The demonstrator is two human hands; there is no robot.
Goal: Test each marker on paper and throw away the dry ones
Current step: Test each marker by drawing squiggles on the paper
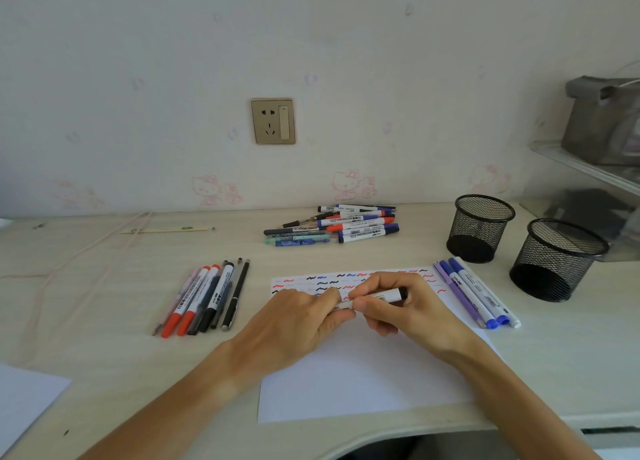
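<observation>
Both forearms come in from the near edge, and between them my left hand (304, 315) and right hand (398, 307) pinch one marker (388, 296) level over the paper (363, 373). My left fingers close round its left end and my right fingers curl round the white barrel, whose black end shows past my right thumb. I cannot tell whether the cap is coming off or going back on.

Going from the left across the bench (104, 303): a row of pens and markers (204, 298) lies side by side, red, black and grey among them, well apart from the paper. I take it for a sorted batch, though nothing shows which verdict it got.

Next comes the paper, directly under my hands. Its far strip carries rows of short squiggles (332, 279) in red, black and blue, so a good many tips have been tried. The near part of the sheet is unmarked.

Behind it, near the wall, a loose heap of markers and pens (332, 225) waits; I judge these the ones left to test, and that heap is no small one.

Right of the paper, touching its edge, lie a few blue and purple markers (474, 295), another sorted group by the look of it.

Furthest right stand two black mesh cups (523, 248), and I see nothing in either. No bin shows, so by my reckoning the throwing away is not yet done.
</observation>
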